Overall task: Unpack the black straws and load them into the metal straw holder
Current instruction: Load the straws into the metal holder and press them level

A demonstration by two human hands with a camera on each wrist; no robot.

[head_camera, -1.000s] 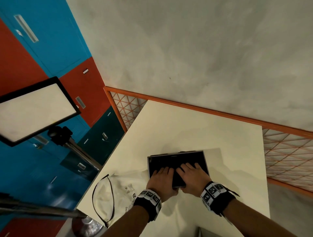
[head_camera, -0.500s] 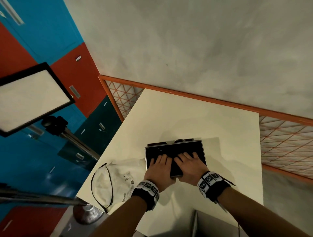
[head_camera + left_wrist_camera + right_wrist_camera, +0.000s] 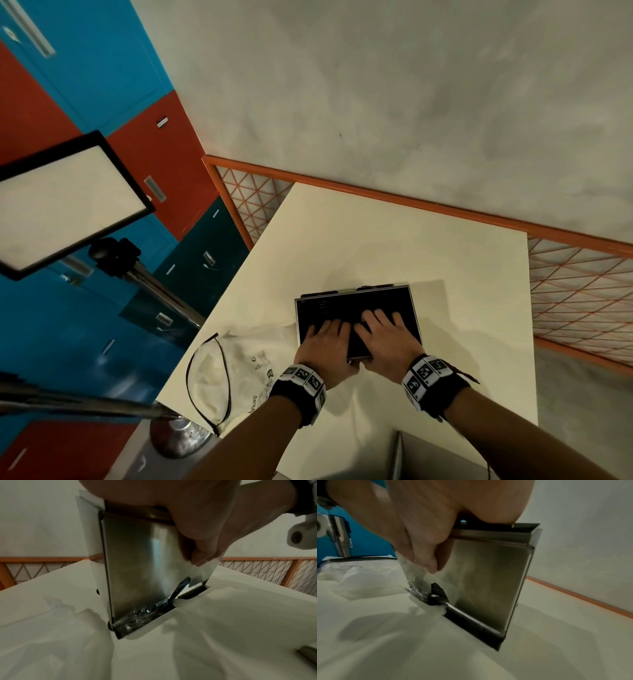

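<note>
Reaching into the shiny rectangular metal straw holder (image 3: 356, 310), my left hand (image 3: 327, 346) and right hand (image 3: 387, 337) lie with fingers extended flat, gripping nothing.

The metal straw holder (image 3: 356, 310) under my hands is brushed silver on its sides and shows black from above; the straws (image 3: 437, 592) at its slot are black and ribbed. My desk (image 3: 394, 240) is pale cream. The bag (image 3: 236, 370) near my left is clear-white with a black edge and small dark print. My wristbands (image 3: 301, 383) are black with black-and-white square markers. The lockers (image 3: 85, 85) on the left are blue, red and dark teal, and the far rail (image 3: 411, 205) is orange.
</note>
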